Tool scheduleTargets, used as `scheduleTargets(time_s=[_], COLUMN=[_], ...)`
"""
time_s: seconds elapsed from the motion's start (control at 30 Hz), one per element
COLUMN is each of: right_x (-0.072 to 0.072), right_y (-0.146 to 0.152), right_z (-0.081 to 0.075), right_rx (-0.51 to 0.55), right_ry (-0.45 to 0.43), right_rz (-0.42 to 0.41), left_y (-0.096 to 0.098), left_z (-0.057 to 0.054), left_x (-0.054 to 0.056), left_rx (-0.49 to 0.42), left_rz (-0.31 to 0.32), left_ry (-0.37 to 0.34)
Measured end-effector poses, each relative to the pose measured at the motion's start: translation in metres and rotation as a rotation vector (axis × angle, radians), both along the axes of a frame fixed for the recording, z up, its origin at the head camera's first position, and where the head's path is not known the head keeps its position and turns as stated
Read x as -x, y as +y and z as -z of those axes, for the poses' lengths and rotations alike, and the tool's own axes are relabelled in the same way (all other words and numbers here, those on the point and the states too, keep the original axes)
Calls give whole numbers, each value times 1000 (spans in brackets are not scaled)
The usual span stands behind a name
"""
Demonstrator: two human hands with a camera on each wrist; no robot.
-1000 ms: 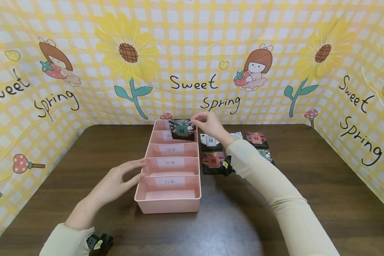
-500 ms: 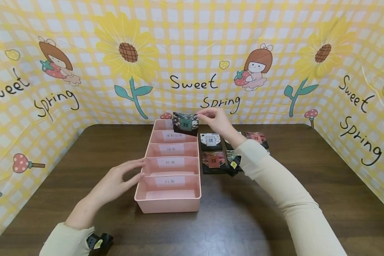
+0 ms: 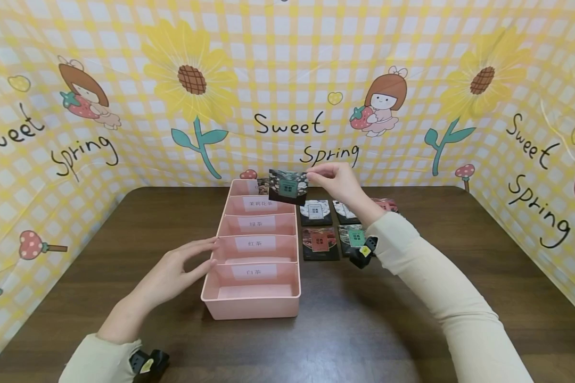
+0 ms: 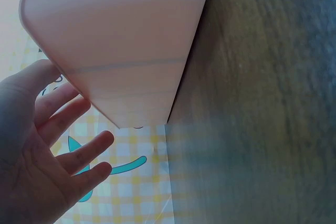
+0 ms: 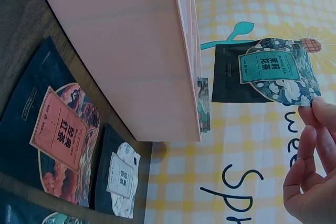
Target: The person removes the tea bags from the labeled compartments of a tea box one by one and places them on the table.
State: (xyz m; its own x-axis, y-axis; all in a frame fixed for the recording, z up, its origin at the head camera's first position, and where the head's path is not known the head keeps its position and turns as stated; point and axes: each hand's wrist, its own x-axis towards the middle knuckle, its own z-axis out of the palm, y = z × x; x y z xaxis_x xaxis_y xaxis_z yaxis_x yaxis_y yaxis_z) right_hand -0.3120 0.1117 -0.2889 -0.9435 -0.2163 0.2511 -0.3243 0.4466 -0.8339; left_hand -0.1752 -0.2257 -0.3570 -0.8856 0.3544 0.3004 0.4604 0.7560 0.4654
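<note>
My right hand [image 3: 337,183] pinches the corner of a dark tea sachet [image 3: 287,187] with a green label, its fingertips and thumb at the top right edge. The sachet hangs over the far right part of the pink divided box [image 3: 251,308], near the second-farthest compartment; in the right wrist view the sachet [image 5: 265,72] shows a jasmine tea label. Another sachet [image 3: 263,186] pokes up from the farthest compartment, partly hidden behind the held one. With fingers spread, my left hand [image 3: 170,274] touches the box's left rim; in the left wrist view its thumb and fingertips meet the rim.
Right of the box several sachets lie in two rows on the brown table [image 3: 172,351]: one red-label sachet [image 3: 320,243], one white-label sachet [image 3: 315,213] and a green-label sachet [image 3: 352,239] among them. The right forearm covers some. A checked cloth [image 3: 287,69] rises behind.
My right hand has moved to the right and slightly up with the sachet, uncovering another sachet in the farthest compartment. The left hand and the box stay still.
</note>
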Motion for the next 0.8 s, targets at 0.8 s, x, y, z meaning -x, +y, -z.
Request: scheduleTargets(time_s=[0.8], right_x=[-21], right_y=[26], right_z=[-5], right_rx=[-42], right_ry=[-23], right_rz=[-10], left_y=[1], left_z=[0], left_x=[-1], left_rx=[-2], left_rz=[4], left_ry=[1])
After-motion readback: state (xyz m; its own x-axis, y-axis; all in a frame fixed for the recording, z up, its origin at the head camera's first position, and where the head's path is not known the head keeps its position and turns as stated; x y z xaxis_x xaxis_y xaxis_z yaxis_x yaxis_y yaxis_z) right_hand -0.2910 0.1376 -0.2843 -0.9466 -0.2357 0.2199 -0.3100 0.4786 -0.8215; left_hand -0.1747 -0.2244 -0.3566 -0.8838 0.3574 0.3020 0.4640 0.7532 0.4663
